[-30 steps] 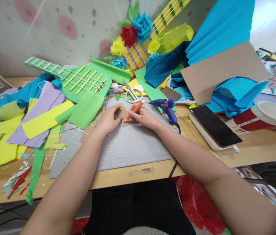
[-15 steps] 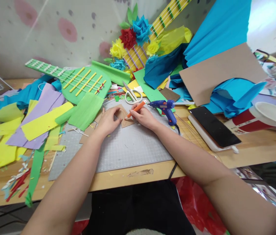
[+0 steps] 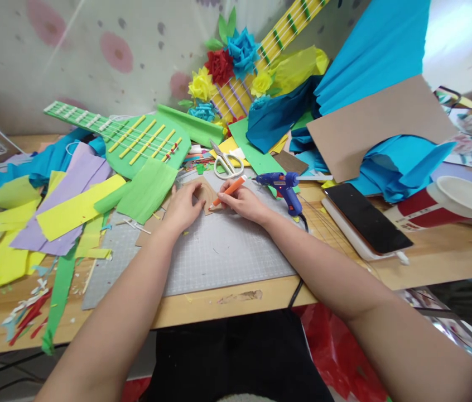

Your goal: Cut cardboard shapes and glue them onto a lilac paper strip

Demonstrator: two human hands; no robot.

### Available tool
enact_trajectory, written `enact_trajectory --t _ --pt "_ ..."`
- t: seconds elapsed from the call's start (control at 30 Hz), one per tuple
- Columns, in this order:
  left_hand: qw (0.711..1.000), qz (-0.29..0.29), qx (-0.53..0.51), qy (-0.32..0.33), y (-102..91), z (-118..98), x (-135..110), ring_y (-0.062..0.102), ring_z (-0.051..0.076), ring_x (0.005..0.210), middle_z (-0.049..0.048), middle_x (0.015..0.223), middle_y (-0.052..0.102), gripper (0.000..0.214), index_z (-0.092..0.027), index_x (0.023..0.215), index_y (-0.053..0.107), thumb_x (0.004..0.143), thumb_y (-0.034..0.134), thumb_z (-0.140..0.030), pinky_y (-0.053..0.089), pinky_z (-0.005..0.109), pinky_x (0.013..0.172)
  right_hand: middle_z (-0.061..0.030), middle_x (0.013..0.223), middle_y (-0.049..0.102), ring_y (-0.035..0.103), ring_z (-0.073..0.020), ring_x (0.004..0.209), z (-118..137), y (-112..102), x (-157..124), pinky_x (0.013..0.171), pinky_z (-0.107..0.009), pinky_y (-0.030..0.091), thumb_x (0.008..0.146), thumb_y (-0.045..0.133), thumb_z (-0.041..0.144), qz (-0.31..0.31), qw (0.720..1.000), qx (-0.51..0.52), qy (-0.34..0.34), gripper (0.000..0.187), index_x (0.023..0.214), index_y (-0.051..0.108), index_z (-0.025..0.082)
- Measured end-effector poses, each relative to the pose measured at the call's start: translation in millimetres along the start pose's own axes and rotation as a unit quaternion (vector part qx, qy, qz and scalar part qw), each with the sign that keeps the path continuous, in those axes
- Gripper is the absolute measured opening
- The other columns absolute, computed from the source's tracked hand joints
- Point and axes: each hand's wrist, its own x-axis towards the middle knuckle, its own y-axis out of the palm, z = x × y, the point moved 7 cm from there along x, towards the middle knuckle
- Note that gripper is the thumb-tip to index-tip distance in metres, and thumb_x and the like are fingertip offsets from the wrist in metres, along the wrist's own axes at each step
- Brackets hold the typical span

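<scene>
Right hand [image 3: 242, 202] closed round orange marker [image 3: 234, 186], tip down at small cardboard piece [image 3: 207, 191]. Left hand [image 3: 182, 205] half open, thumb apart from fingers, at cardboard's left side. Cardboard on grey mat [image 3: 227, 251] on desk [image 3: 202, 305]. Scissors [image 3: 225, 162] just beyond; glue gun [image 3: 282, 181] right.

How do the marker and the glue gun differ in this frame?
The marker is orange; the glue gun is blue. The marker is slim and straight, while the glue gun is bulkier, with an angled handle and a cable. The right hand holds the marker; neither hand holds the glue gun. Shared: both tips point toward the picture's left.
</scene>
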Motion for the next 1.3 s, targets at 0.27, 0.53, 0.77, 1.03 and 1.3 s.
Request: enact_trajectory --t 0.27,0.53,0.77,1.03,1.3 --pt "1.0 0.0 -0.001 -0.008 -1.8 -2.1 -1.3 0.052 0.023 0.114 0.0086 0.122 0.058 0.042 -0.019 0.119 0.05 0.077 0.053 -0.024 0.015 0.047 0.11 0.0025 0.065 0.052 0.047 -0.0098 0.058 -2.0 4.5 1.6 0.056 -0.023 0.037 0.08 0.048 0.04 0.016 1.0 -0.013 -0.012 0.02 0.08 0.042 0.02" --pt "1.0 -0.002 0.001 -0.003 -0.4 -0.4 -0.8 0.053 0.023 0.113 0.0081 0.122 0.058 0.042 -0.02 0.119 0.05 0.078 0.053 -0.025 0.014 0.047 0.11 0.0041 0.06 0.049 0.043 -0.0084 0.052 -1.1 -0.4 -0.2 0.052 -0.022 0.034 0.08 0.047 0.035 0.002 1.0 -0.016 0.011 0.017 0.076 0.04 0.02" --pt "1.0 -0.001 -0.002 -0.004 0.7 1.1 -0.3 0.052 0.023 0.114 0.0088 0.122 0.058 0.043 -0.019 0.12 0.05 0.077 0.053 -0.025 0.013 0.048 0.11 0.0044 0.061 0.049 0.042 -0.0078 0.051 0.1 2.1 -0.9 0.051 -0.022 0.032 0.08 0.047 0.037 0.016 1.0 -0.017 0.003 0.019 0.077 0.041 0.02" --pt "1.0 -0.001 0.001 -0.003 0.0 -0.1 -0.1 0.052 0.023 0.114 0.009 0.123 0.058 0.043 -0.018 0.12 0.05 0.078 0.053 -0.025 0.014 0.047 0.11 0.0042 0.06 0.048 0.042 -0.0078 0.05 -1.0 -0.2 -0.6 0.05 -0.022 0.033 0.079 0.048 0.033 0.002 1.0 -0.003 0.018 0.016 0.076 0.04 0.02" --pt "1.0 0.002 0.0 -0.006 0.0 -0.1 -0.3 0.052 0.023 0.113 0.0077 0.123 0.058 0.042 -0.021 0.119 0.051 0.078 0.053 -0.024 0.014 0.048 0.11 0.004 0.061 0.049 0.042 -0.008 0.052 0.6 1.9 -0.9 0.05 -0.022 0.032 0.08 0.048 0.034 0.012 1.0 -0.014 0.007 0.017 0.076 0.04 0.02"
